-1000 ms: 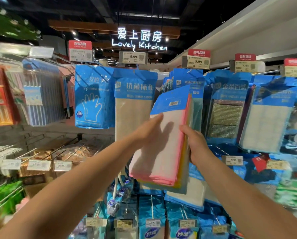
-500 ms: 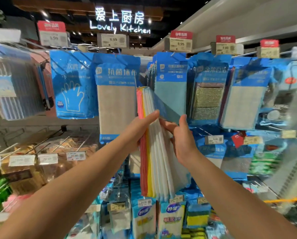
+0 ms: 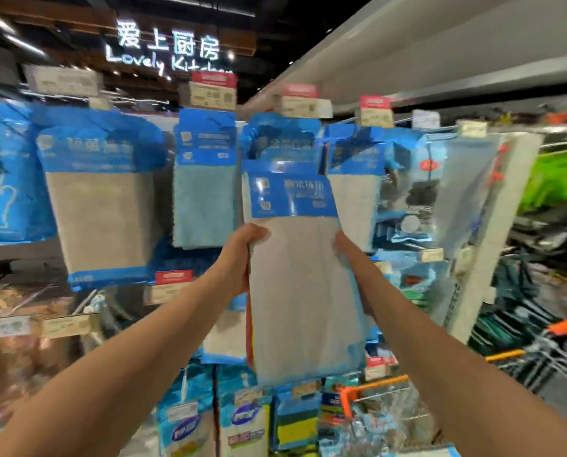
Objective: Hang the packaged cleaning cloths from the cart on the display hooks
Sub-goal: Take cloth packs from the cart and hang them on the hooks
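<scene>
Head view showed a wall of display hooks [image 3: 407, 122] filling the frame from nine o'clock round to two o'clock, hung with blue-headed packs so each face and price tag could be read from the aisle. At five o'clock stood the cart [image 3: 384, 410], wire-sided with orange trim, close enough for the person to reach back into it. At the centre, the packaged cleaning cloths [image 3: 303, 282] were held upright as a stack, front face toward the camera, blue header card uppermost, just in front of the hanging rows; that pose seemed meant to bring the header up to a hook, though no hang hole could be made out. The left hand [image 3: 239, 258] gripped the stack's left edge with the thumb over the front, and the right hand [image 3: 349, 255] clamped the right edge, fingers hidden behind, probably to keep the loose packs square. A lit sign [image 3: 168, 49] at twelve o'clock read "Lovely Kitchen" beneath Chinese characters; the header print was too blurred to read.
</scene>
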